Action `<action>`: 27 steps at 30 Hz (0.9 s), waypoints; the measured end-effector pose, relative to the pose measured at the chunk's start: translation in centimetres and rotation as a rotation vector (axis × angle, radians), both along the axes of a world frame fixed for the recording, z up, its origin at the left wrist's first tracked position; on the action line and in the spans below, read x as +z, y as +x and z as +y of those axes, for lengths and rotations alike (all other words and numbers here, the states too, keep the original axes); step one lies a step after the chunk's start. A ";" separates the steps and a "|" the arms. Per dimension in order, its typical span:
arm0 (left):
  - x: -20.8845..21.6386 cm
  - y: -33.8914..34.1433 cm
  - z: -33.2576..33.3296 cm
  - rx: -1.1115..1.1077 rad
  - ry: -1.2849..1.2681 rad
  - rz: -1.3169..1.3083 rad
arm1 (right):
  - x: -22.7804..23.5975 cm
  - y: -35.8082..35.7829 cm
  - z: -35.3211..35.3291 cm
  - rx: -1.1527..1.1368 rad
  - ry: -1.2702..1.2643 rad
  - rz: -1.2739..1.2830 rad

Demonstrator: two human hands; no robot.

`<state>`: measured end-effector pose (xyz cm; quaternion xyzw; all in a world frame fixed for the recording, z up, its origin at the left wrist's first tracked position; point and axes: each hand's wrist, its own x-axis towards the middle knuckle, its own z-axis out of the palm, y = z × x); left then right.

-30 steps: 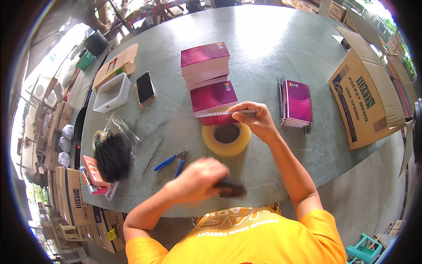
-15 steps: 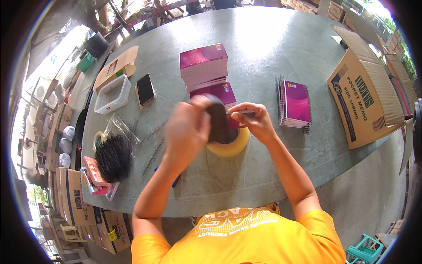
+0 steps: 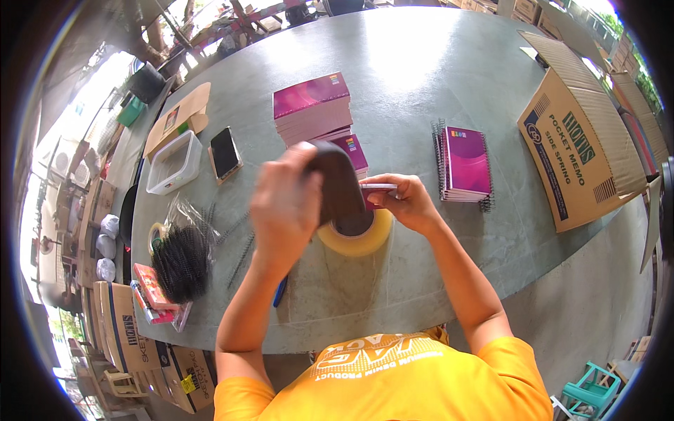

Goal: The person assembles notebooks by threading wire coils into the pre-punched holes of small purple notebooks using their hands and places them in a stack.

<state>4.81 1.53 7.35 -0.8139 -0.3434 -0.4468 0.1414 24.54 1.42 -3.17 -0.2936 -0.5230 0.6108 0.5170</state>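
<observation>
My left hand (image 3: 286, 210), smeared by motion, grips a dark brown, round-ended slab (image 3: 340, 184); its exact kind is unclear. Between the thumb and fingers of my right hand (image 3: 407, 202) is a thin purple memo pad (image 3: 378, 187), seen nearly edge-on. Both are over a wide roll of clear yellowish tape (image 3: 357, 245) lying flat on the table. The slab hides part of the roll and of the pad. Just beyond, a tall stack of purple memo pads (image 3: 312, 98) stands behind a lower stack (image 3: 352, 149).
On the right are spiral-bound memo pads (image 3: 467, 161) and an open cardboard box (image 3: 569, 154). To the left lie a phone (image 3: 225, 153), a clear plastic tub (image 3: 174, 163), a bundle of black spiral coils (image 3: 181, 263) and small boxes (image 3: 154, 288). A blue pen (image 3: 280, 291) lies near my left forearm.
The dark slab in my left hand has swung and now shows more of its broad face. My right hand keeps hold of the pad. The whole view has shifted slightly.
</observation>
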 end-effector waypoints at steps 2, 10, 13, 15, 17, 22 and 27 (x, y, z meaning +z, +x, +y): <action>-1.6 0.7 -1.8 -0.051 -0.499 0.100 | 0.3 0.2 0.2 0.000 0.017 -0.039; -1.7 1.5 -1.8 -0.151 -0.572 0.097 | -0.1 0.0 0.1 -0.054 0.056 -0.145; -0.6 0.9 0.0 -0.068 -0.206 -0.138 | -0.4 0.2 0.0 -0.047 0.088 -0.210; -1.2 0.7 -0.4 -0.077 -0.443 -0.135 | -0.8 0.1 0.0 -0.027 0.092 -0.183; -3.6 1.4 -2.9 -0.211 -0.652 0.073 | -0.5 -0.1 0.1 -0.017 0.044 -0.102; -8.2 2.0 -8.5 -0.329 -0.842 0.250 | 0.2 -0.8 0.1 -0.072 0.111 -0.052; -4.5 2.0 -4.8 -0.265 -0.501 0.101 | 1.5 -0.2 -0.4 -0.122 0.180 -0.080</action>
